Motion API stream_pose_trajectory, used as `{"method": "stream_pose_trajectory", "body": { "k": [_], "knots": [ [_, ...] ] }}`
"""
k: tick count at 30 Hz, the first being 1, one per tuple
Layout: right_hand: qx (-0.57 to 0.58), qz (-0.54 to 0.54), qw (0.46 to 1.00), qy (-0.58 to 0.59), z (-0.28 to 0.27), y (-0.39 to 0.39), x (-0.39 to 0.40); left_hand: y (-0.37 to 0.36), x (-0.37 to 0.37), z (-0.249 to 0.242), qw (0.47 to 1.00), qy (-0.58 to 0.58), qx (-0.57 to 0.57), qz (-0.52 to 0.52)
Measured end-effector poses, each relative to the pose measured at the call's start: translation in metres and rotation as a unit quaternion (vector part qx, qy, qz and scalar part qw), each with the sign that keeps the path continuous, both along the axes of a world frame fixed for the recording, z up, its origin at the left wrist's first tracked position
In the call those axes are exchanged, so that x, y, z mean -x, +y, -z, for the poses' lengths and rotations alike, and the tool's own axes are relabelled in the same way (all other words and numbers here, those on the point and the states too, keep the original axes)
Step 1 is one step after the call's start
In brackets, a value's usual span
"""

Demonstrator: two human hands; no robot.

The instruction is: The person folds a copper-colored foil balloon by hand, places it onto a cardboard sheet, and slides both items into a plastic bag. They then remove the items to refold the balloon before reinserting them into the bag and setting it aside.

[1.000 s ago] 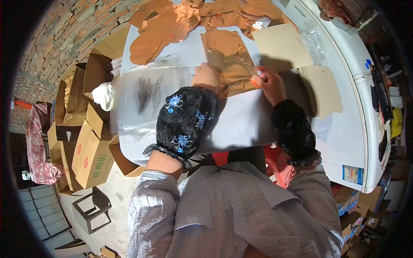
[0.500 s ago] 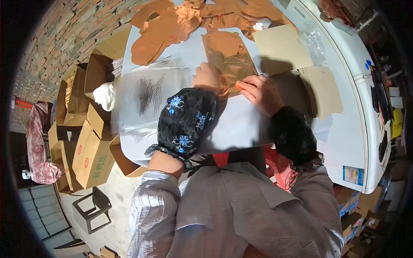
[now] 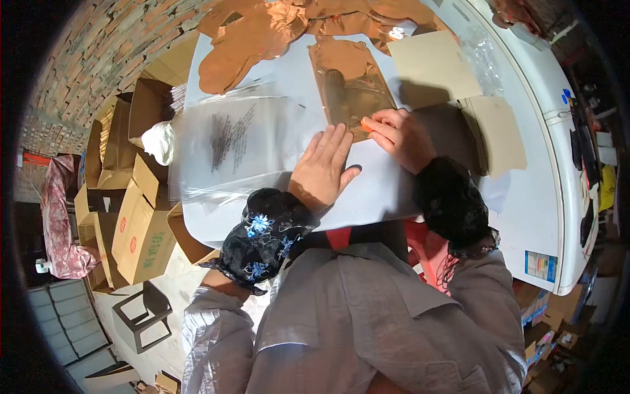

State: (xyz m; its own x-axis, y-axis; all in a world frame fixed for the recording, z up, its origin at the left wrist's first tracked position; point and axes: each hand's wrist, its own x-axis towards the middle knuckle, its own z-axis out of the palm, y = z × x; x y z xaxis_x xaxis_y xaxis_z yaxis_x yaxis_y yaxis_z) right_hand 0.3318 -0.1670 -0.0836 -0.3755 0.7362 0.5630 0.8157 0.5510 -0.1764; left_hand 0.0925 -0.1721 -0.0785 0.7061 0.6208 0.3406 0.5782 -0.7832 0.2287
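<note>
A flat copper-coloured foil piece in a clear plastic bag (image 3: 357, 98) lies on the white table, narrow end towards me. My left hand (image 3: 323, 167) rests palm down, its fingers stretched out and the fingertips on the bag's near left corner. At the near right corner, my right hand (image 3: 401, 138) has its thumb and fingers pinched together. A small bright orange thing (image 3: 366, 123) shows at those fingertips, too small for me to name. To the left lies a stack of clear plastic bags (image 3: 262, 125) with dark printing.
More copper foil shapes (image 3: 246, 49) cover the table's far side. Cardboard sheets (image 3: 436, 62) lie to the right, beside a white appliance (image 3: 545, 197). Open cardboard boxes (image 3: 147, 230) stand on the floor at left, near a dark stool (image 3: 144, 315).
My left hand has come back towards me, off the bag's middle to its near edge, and now lies flat. My right hand has stayed near the same corner, still pinched.
</note>
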Motion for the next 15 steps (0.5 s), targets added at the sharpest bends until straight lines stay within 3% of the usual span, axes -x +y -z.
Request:
{"method": "stream_pose_trajectory", "body": {
  "k": [11, 15],
  "knots": [
    [0.022, -0.010, 0.999, -0.043, -0.005, -0.013, 0.004, -0.003, 0.000, 0.010, 1.000, 0.007, -0.002, -0.011],
    [0.099, -0.040, 0.989, -0.102, -0.013, -0.029, 0.014, -0.004, 0.000, 0.009, 1.000, -0.001, 0.003, -0.011]
  ]
}}
